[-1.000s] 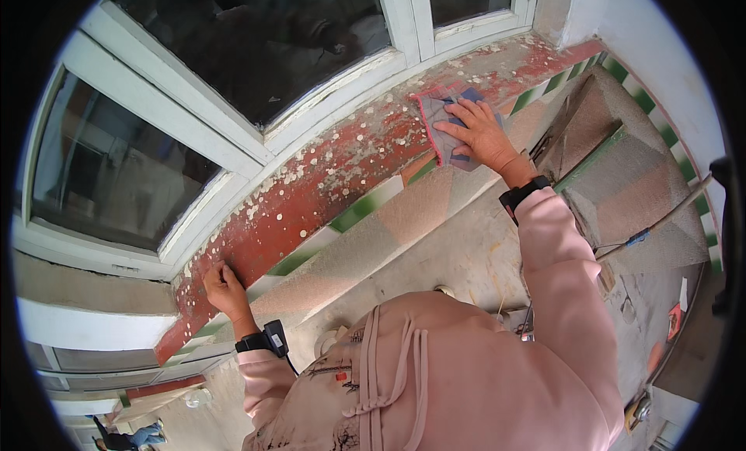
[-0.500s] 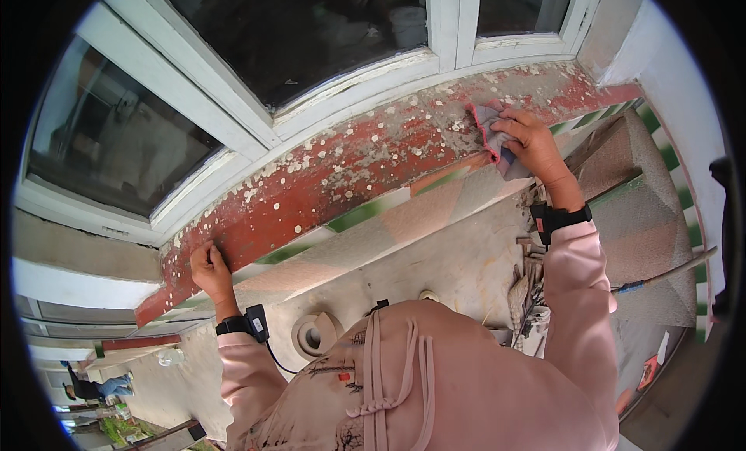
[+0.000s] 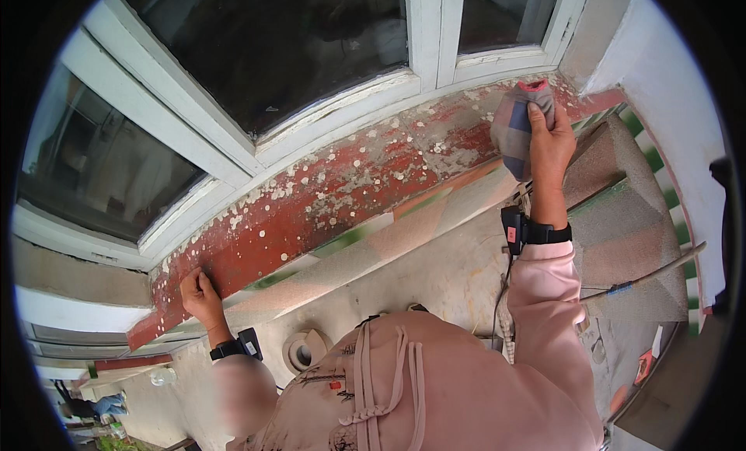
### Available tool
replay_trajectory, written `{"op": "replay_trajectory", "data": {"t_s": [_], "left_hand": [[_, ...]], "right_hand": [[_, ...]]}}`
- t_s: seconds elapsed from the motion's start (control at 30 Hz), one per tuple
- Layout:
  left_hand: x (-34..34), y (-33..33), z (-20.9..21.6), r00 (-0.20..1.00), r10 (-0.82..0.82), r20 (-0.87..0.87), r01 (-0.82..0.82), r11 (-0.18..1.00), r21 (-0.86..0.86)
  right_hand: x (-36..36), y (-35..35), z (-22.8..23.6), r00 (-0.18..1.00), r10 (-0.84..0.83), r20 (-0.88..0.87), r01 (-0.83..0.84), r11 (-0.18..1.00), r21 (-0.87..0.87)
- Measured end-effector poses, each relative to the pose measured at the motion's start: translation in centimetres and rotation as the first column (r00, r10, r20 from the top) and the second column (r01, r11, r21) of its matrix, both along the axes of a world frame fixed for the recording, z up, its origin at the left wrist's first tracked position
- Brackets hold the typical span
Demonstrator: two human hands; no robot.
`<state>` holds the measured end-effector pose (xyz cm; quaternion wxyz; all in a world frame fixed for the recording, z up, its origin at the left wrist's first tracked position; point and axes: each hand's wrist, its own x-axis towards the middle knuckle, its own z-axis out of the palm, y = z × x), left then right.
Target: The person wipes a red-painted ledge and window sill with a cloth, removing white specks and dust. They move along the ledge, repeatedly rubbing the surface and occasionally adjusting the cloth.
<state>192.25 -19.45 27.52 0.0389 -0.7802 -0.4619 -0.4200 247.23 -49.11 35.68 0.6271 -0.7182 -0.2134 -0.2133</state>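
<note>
Exterior red window sill (image 3: 326, 210), paint flaked and speckled w/ pale spots, below white window frames (image 3: 423, 31); steps (image 3: 622, 218) at right. Right hand (image 3: 548, 136) fingers clenched around a grey checked cloth (image 3: 517, 124), pressed on the sill's far right end near the corner. Left hand (image 3: 200, 294) lies flat, fingers together, on the sill's left edge (bracing). Risk: loose paint flakes may tear off under the cloth; a left-hand slip could cost balance over the steps.
</note>
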Motion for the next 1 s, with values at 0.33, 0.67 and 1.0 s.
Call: {"op": "replay_trajectory", "data": {"t_s": [0.33,0.67,1.0], "left_hand": [[0.0,0.2,0.0,0.993,-0.111,0.044,0.112,0.993,-0.023],[4.3,-4.5,4.5,0.840,-0.161,0.519,0.340,0.900,-0.272],[22.1,-12.2,4.4,0.778,-0.567,0.269,0.610,0.784,-0.112]], "right_hand": [[-2.2,4.5,-8.4,0.890,-0.307,0.336,0.441,0.765,-0.469],[1.3,-1.8,-3.0,0.945,0.200,-0.259,-0.076,0.904,0.421],[10.8,-7.5,-2.3,0.970,0.192,-0.151,0.009,0.591,0.806]]}}
